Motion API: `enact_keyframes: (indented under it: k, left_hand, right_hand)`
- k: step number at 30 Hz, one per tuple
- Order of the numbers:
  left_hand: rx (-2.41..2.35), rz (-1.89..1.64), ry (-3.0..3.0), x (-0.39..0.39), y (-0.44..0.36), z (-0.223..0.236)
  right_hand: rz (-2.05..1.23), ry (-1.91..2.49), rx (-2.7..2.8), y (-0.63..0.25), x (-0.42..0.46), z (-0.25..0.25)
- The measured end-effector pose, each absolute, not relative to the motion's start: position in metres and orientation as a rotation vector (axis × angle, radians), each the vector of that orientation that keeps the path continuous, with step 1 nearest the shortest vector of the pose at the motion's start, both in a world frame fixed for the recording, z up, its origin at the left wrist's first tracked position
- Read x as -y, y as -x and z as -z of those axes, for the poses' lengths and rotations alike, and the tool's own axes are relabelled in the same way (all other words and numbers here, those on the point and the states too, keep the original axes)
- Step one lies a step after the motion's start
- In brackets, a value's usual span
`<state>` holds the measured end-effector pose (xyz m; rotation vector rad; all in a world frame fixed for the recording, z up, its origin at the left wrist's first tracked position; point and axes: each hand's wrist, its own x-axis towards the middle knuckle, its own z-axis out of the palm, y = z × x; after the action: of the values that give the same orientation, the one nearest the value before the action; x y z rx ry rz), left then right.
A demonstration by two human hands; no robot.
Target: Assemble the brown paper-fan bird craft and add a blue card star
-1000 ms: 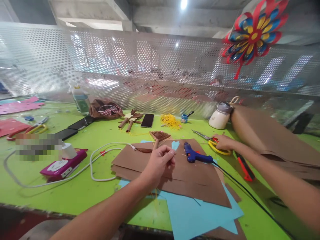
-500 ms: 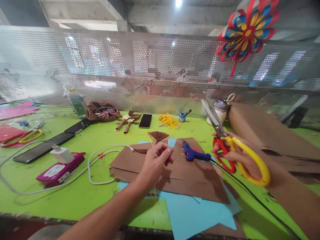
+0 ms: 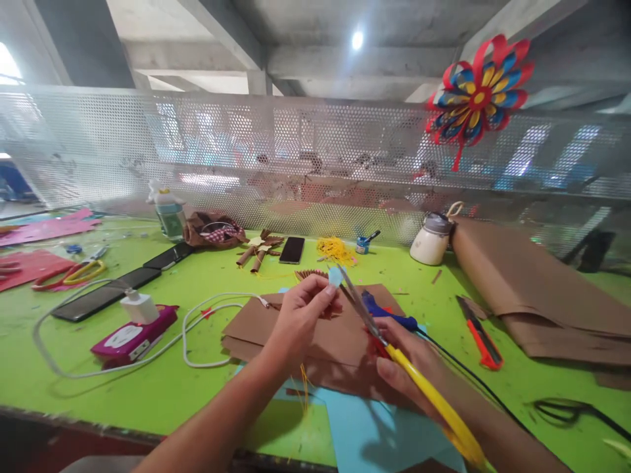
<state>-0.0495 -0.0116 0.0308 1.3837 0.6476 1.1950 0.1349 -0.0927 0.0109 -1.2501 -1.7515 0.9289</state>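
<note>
Between the thumb and fingers of my left hand (image 3: 308, 312) is a small light-blue paper piece (image 3: 335, 276). My right hand (image 3: 407, 355) is wrapped round the handles of large scissors (image 3: 362, 305), one of them yellow. The blades lie parted at the right edge of the paper piece; whether they touch it I cannot tell. Below both hands lies folded brown paper (image 3: 256, 328), with light-blue sheets (image 3: 365, 427) under it. A blue glue gun (image 3: 389, 311) rests on the brown paper, partly behind my right hand. A pleated brown paper fan (image 3: 309, 274) shows behind my left hand.
A red utility knife (image 3: 480, 341) and large brown paper (image 3: 542, 282) lie at right. A white jar (image 3: 431, 240), yellow shreds (image 3: 334, 251) and a phone (image 3: 292, 250) are behind. On the left, a white cable (image 3: 185, 335) runs to a purple power strip (image 3: 133, 336).
My right hand has moved left and inward, bringing the scissors from the right side up to the blue paper piece. My left hand still pinches that piece. The view has tilted up slightly.
</note>
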Motion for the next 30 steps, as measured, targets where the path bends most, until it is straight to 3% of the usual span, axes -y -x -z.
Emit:
enact_keyframes:
  k: [15,30]
  left_hand:
    - [-0.689,-1.130,-1.472,0.012,0.041,-0.028]
    - [-0.728,-1.133,-1.386,0.023,0.039,-0.031]
  right_hand:
    - [-0.937,1.156,1.707,-0.122,0.090,0.000]
    - [-0.723,1.184,1.715,-0.112,0.093,0.002]
